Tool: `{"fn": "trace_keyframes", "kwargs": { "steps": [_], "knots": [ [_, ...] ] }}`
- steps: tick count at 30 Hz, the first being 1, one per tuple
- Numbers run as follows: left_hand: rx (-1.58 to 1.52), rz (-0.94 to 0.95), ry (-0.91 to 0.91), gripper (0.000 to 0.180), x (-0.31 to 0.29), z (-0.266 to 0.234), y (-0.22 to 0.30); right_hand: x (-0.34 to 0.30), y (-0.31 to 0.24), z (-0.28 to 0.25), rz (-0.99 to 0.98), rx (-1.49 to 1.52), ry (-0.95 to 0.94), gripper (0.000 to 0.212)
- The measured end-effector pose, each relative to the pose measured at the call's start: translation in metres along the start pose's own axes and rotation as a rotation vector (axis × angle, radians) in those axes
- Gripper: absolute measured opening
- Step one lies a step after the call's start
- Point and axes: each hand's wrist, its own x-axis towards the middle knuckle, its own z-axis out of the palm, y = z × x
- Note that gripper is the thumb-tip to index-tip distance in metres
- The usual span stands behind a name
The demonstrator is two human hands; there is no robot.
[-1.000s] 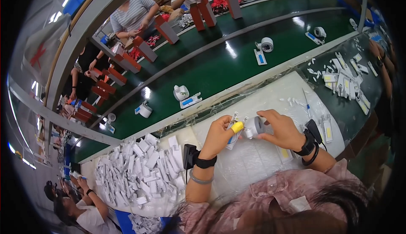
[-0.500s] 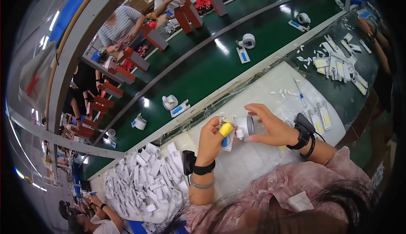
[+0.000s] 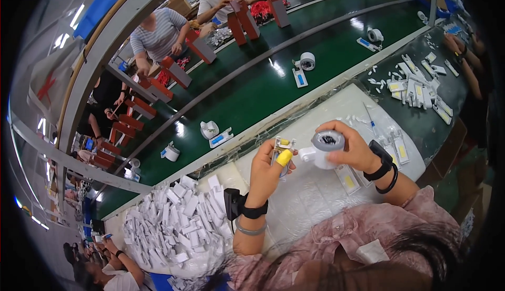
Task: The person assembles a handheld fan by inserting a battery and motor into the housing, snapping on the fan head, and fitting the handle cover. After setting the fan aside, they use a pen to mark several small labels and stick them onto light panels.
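Note:
My right hand [image 3: 353,148] is closed around a white, round lamp head [image 3: 319,157]. Its grey rim faces up, its hollow inside shows wires, and a short white stub sticks out toward the left. In front of me my left hand [image 3: 266,167] pinches a small white plastic bracket [image 3: 285,143], partly hidden by the fingers. A yellow cover [image 3: 284,157] wraps the thumb tip. The bracket and the stub are close together; whether a wire joins them I cannot tell. Beneath the hands lies a padded sheet [image 3: 310,207] under clear plastic.
A heap of white plastic parts [image 3: 179,217] lies at the left. White panels with yellow strips [image 3: 415,88] and a thin screwdriver [image 3: 373,121] are on the right. Beyond runs a green conveyor belt [image 3: 252,91] bearing lamp units [image 3: 209,129]; co-workers sit across it.
My right hand has closed on the lamp head and drawn it to the right, away from the left hand. The lamp head has turned so its grey rim faces up.

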Motion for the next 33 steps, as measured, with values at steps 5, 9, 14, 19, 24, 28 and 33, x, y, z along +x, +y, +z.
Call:
{"fn": "trace_keyframes", "kwargs": {
  "steps": [5,9,14,19,24,28,33],
  "knots": [
    [0.201,0.048,-0.054,0.024,-0.007,0.011,0.001,0.014,-0.022,-0.005,0.221,0.232,0.081,0.066],
    [0.278,0.051,-0.05,0.026,-0.006,0.015,0.007,0.017,-0.028,-0.013,0.065,0.285,-0.07,0.074],
    [0.252,0.062,-0.097,0.029,-0.006,0.012,0.006,0.035,-0.042,-0.008,-0.062,-0.004,-0.083,0.059],
    [0.154,0.057,-0.13,0.035,-0.008,0.015,0.008,0.056,-0.057,0.006,-0.008,-0.232,0.091,0.026],
    [0.158,0.086,-0.136,0.035,-0.013,0.018,0.009,0.084,-0.06,0.013,-0.17,-0.561,0.061,0.036],
    [0.083,0.089,-0.041,0.033,-0.016,0.017,0.014,0.109,-0.07,0.025,-0.11,-0.802,0.0,0.053],
    [0.014,0.09,-0.013,0.031,-0.013,0.013,0.014,0.129,-0.092,0.043,-0.127,-1.172,-0.18,0.074]
  ]
}}
